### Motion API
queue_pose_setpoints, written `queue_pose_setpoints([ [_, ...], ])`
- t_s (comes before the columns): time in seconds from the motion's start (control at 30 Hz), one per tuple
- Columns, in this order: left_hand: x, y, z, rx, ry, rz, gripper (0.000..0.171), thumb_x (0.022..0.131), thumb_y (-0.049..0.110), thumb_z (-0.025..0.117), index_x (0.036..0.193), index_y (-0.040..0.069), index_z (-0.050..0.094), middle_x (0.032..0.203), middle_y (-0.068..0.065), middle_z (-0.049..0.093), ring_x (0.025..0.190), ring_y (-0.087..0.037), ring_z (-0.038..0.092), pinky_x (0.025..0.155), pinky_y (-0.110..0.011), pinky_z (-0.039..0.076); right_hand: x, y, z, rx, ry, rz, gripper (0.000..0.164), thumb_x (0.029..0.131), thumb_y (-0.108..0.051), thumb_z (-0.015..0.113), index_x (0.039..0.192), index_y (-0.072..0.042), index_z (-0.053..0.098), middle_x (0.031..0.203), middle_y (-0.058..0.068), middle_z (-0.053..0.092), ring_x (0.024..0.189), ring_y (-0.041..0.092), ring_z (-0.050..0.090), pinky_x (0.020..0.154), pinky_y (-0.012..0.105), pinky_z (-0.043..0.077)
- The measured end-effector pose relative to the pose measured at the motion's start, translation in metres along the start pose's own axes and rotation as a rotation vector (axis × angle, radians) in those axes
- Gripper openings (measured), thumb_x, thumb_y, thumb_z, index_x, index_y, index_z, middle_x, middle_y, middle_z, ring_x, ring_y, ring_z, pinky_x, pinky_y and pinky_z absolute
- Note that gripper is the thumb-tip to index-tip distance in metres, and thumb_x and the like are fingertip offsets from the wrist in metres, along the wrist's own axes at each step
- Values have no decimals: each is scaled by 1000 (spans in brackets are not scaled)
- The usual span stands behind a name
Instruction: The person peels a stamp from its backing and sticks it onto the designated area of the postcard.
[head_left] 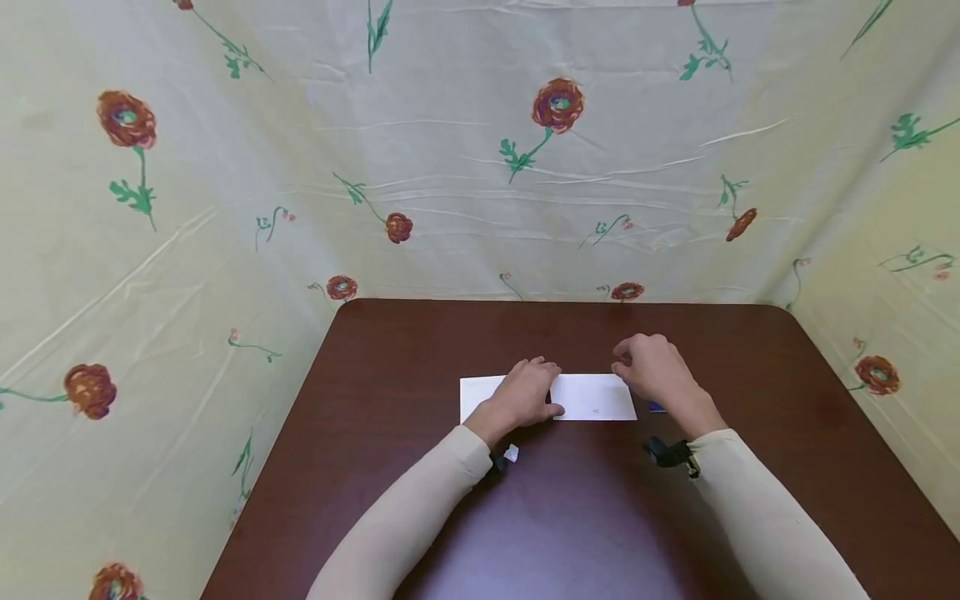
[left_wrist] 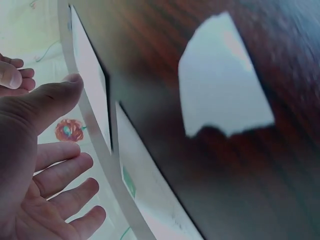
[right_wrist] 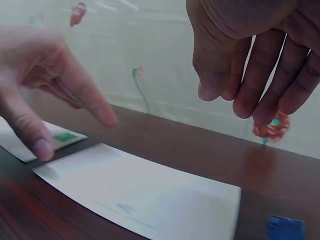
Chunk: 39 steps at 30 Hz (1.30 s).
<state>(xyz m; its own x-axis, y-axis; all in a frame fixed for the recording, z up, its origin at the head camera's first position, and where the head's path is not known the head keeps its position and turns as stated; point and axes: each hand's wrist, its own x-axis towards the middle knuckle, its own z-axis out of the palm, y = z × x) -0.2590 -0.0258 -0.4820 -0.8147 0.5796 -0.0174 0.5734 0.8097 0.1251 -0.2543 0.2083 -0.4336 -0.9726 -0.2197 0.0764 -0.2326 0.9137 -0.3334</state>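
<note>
Two white paper pieces, perhaps envelopes or cards, lie side by side on the dark table. My left hand (head_left: 522,393) is over the gap between the left piece (head_left: 477,390) and the right piece (head_left: 597,398), fingers spread and holding nothing. In the right wrist view its thumb and forefinger reach toward the right piece (right_wrist: 150,192); contact is unclear. The left piece has a green patch (right_wrist: 65,137). Above the right piece's far right end hovers my right hand (head_left: 654,367), fingers loosely bent. Nothing shows between those fingers (right_wrist: 262,75).
Close to the left wrist lies a small torn white scrap (left_wrist: 222,80). A small blue item (right_wrist: 285,229) sits just right of the right paper piece, partly under the right hand in the head view. Flowered cloth (head_left: 450,150) hangs behind and beside the brown table (head_left: 420,333).
</note>
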Motion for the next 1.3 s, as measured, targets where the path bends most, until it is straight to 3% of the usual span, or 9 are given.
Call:
queue_pose_setpoints([
  [0.57, 6, 5, 15, 56, -29, 23, 59, 88, 44, 74, 132, 8, 61, 137, -4, 63, 137, -27, 51, 114, -49, 38, -19, 58, 12, -35, -122, 65, 31, 88, -14, 73, 114, 2, 71, 110, 23, 70, 84, 29, 65, 80, 51, 57],
  [0.77, 5, 7, 16, 47, -25, 26, 59, 88, 44, 74, 132, 7, 61, 134, -5, 65, 134, -26, 54, 113, -48, 39, -25, 69, 20, -61, -186, 17, 29, 85, -14, 76, 111, -1, 72, 101, 16, 70, 81, 25, 60, 79, 51, 56],
  [0.97, 5, 7, 17, 56, -5, 33, 58, 87, 44, 75, 129, 7, 62, 131, -6, 67, 130, -26, 57, 112, -48, 40, -30, 73, 23, -71, -147, -41, 22, 83, -13, 77, 102, -3, 73, 95, 12, 68, 83, 25, 59, 78, 49, 55],
  [1.3, 4, 7, 18, 31, -5, 27, 61, 87, 43, 76, 133, 6, 61, 133, -7, 65, 131, -26, 56, 113, -48, 39, -30, 76, 27, -33, -88, -13, 13, 82, -7, 72, 90, -6, 63, 80, 6, 60, 70, 22, 53, 60, 36, 48],
])
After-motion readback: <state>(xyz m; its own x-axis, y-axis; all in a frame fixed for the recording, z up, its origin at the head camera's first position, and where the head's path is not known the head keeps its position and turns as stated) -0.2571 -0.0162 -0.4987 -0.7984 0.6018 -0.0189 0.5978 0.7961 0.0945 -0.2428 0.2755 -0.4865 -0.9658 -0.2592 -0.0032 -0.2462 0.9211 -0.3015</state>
